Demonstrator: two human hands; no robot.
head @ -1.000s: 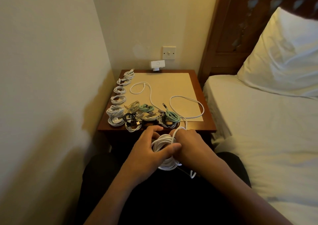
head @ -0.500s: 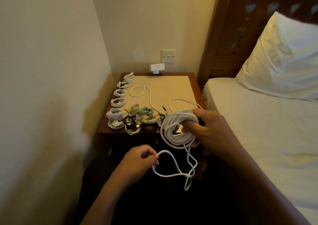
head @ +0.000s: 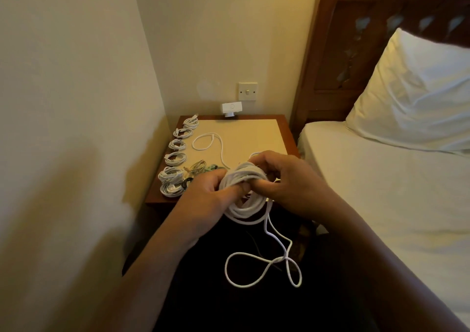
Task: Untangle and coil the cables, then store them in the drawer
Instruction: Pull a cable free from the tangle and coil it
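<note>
We held the white cable (head: pixel 243 192) just in front of the table (head: pixel 284 131). Our left hand (head: pixel 203 199) and right hand (head: pixel 287 181) both pinched its coil. It looked light and floppy, so we should grip the bundle, not the loose tail.

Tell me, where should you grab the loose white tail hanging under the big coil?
Probably pinch the white tail just below the coil, coming from the right with the right hand. It hangs straight there; lower down it twists into floppy loops.
</note>
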